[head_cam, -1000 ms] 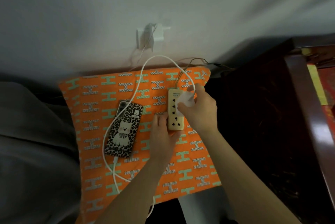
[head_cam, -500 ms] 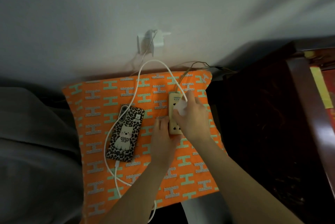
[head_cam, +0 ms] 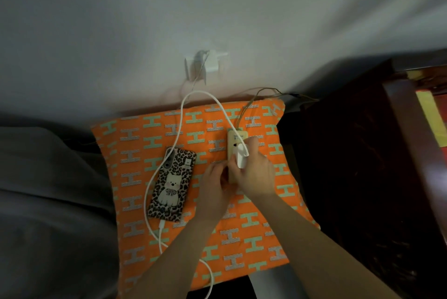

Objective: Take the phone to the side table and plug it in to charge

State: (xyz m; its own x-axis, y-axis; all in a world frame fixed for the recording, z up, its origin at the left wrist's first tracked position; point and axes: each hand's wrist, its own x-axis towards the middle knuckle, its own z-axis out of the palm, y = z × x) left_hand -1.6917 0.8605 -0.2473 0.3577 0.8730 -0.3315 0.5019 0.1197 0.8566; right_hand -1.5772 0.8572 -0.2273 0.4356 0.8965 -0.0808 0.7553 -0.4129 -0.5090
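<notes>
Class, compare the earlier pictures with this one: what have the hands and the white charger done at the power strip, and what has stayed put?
The right hand has brought the white charger down the power strip toward its middle sockets. The left hand still steadies the strip's near end. The phone, its cable plugged in, has stayed on the orange cloth.

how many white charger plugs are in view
2. One white charger adapter is in the right hand, pressed against the power strip that the left hand steadies. The other adapter sits in the wall outlet. The hands may hide more.
</notes>
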